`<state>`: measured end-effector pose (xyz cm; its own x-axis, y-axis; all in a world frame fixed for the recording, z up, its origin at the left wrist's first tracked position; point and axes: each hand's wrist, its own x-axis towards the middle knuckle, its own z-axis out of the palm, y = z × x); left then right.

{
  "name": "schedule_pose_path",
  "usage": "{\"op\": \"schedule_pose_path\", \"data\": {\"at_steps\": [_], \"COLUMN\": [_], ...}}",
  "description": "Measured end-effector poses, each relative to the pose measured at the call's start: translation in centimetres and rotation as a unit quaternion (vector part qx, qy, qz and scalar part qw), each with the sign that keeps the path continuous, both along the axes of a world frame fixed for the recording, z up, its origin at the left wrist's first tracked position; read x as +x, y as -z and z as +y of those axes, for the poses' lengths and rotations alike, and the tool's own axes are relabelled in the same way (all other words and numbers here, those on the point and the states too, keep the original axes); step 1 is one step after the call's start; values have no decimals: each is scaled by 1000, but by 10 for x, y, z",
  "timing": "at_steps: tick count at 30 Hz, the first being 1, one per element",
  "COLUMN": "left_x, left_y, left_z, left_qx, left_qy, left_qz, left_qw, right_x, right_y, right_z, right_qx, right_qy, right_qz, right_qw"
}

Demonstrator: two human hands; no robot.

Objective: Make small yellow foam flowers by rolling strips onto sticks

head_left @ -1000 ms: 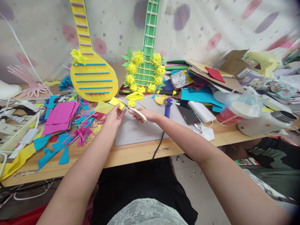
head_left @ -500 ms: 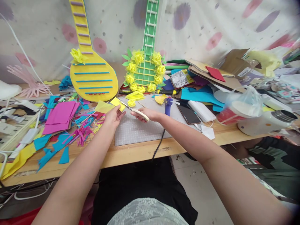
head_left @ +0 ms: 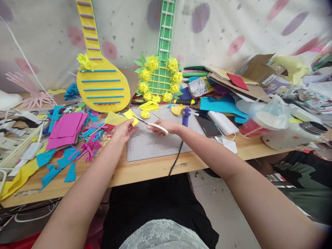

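Observation:
Between the thumb and fingers of my left hand (head_left: 126,129) is a folded piece of yellow paper (head_left: 131,116). My right hand (head_left: 164,127) grips a pair of scissors (head_left: 159,128) by its cream handles. The blades point left, with their tips at the paper's right side; whether they touch it I cannot tell. Behind my left hand lies a larger yellow sheet (head_left: 114,118). A small yellow paper flower (head_left: 145,114) and a bundle of yellow paper strips (head_left: 149,105) lie just beyond the scissors. Below both hands is a grey cutting mat (head_left: 153,149).
A yellow paper lute shape (head_left: 103,90) and a green one with yellow flowers (head_left: 161,81) lean on the wall. Magenta sheets (head_left: 66,129) and scraps lie left. A purple glue gun (head_left: 185,117), phone (head_left: 208,125), power bank (head_left: 222,122) and bagged cup (head_left: 261,122) stand right.
The scissors and my right hand have shifted slightly right, away from the yellow paper. My left hand still holds the paper and has barely moved.

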<state>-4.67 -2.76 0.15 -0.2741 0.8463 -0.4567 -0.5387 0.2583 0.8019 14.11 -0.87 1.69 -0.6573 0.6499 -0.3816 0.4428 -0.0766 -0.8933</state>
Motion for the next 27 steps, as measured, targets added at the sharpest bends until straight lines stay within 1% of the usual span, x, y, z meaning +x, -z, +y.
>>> {"op": "schedule_pose_path", "data": {"at_steps": [2,5,12,14,21,27], "left_x": [-3,-4,6,8,7,4], "left_y": [1,-1,-7,-7,-8,-10], "left_z": [0,0,-5,-5,-5,-6], "left_qx": [0,9,30,28,11,-2], "left_qy": [16,21,37,38,57,74], "left_qz": [4,18,48,51,45,39], "left_qw": [1000,1000,998,998,997,996], "right_x": [1,2,-2,-2,-1,-1], "right_y": [0,0,1,3,5,6], "right_z": [1,2,3,3,1,2], "right_qx": [0,-5,-6,-11,-16,-10], "right_qy": [-7,-23,-56,-52,-6,-1], "right_qz": [5,13,55,60,39,33], "right_qw": [1000,1000,997,997,999,999]}}
